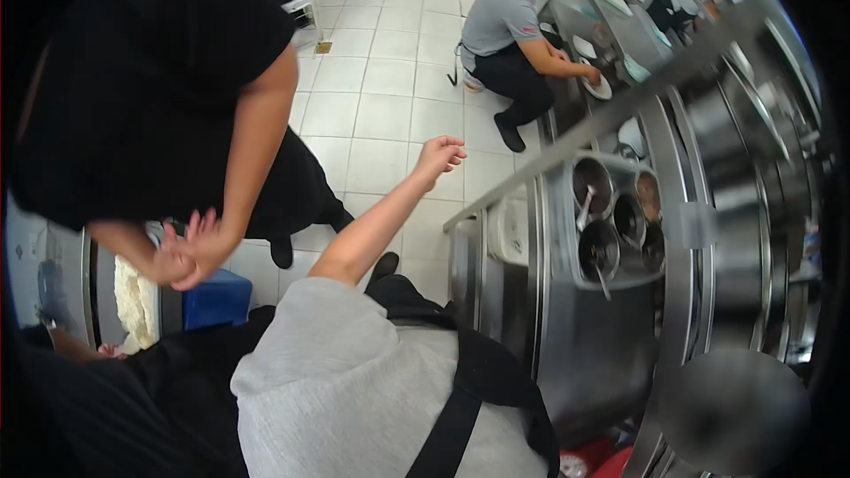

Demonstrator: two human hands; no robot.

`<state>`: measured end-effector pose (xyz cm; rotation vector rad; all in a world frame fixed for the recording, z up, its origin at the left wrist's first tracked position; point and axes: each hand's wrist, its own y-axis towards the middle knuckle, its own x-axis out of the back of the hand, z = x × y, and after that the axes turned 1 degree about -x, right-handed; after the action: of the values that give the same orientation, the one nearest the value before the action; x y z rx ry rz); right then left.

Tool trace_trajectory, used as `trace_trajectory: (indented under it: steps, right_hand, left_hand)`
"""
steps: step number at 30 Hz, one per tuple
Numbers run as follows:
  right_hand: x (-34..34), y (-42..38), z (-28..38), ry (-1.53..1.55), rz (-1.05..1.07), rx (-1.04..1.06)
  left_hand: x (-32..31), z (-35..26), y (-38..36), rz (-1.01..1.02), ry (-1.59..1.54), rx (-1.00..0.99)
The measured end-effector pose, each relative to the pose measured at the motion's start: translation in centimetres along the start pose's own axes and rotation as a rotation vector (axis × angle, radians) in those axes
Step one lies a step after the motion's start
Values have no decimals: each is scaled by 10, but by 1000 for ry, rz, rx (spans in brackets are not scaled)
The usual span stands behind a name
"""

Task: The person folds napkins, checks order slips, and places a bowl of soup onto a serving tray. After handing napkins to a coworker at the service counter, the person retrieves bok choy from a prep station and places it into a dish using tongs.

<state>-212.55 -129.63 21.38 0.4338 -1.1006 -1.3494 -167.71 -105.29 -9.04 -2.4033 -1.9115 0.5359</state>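
Your top (328,389): light grey, slightly heathered knit, creased around the shoulder. Short sleeve (332,305), grey like the rest, ends above your elbow. Over it you've got a black apron (518,394), matte cloth, broad band across the grey. Flat black strap (447,438) branches off it and runs to the bottom edge of the view. Your left forearm (381,217) and left hand (440,161) are bare. Your shoe (384,265): dark, rounded toe.

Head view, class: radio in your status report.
Left hand empty; right hand not in view. Containers in tray, some holding utensils. Grey-shirted co-worker ahead.
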Motion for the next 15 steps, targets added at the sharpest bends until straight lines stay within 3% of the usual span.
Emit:
trace_trajectory:
  steps: [2, 4, 6, 8, 10, 11, 12, 14, 15]
  right_hand:
    - [-52, 34, -87, 606, 88, -48]
    - [-79, 66, -155, 880, 163, -73]
    - [-98, 98, -210, 1036, 215, -98]
    - [-121, 125, -254, 1148, 251, -130]
    - [-143, 145, -302, 1227, 210, -210]
    - [-160, 144, -323, 1217, 21, -357]
    - [-167, 156, -356, 1278, 116, -354]
    - [-193, 202, -413, 1359, 245, -384]
    - [-227, 213, -440, 1557, 52, -230]
  left_hand:
    - [9, 27, 69, -139, 5, -158]
    - [-12, -47, 70, 40, -62, -63]
    - [-26, -136, 71, 224, -83, -163]
    - [-20, -211, 73, 460, -175, -462]
    - [1, -283, 70, 547, -198, -630]
    - [13, -312, 65, 600, -278, -601]
    - [21, -335, 62, 652, -354, -573]
    - [23, -364, 67, 939, -536, -542]
    - [24, -381, 63, 1058, -598, -417]
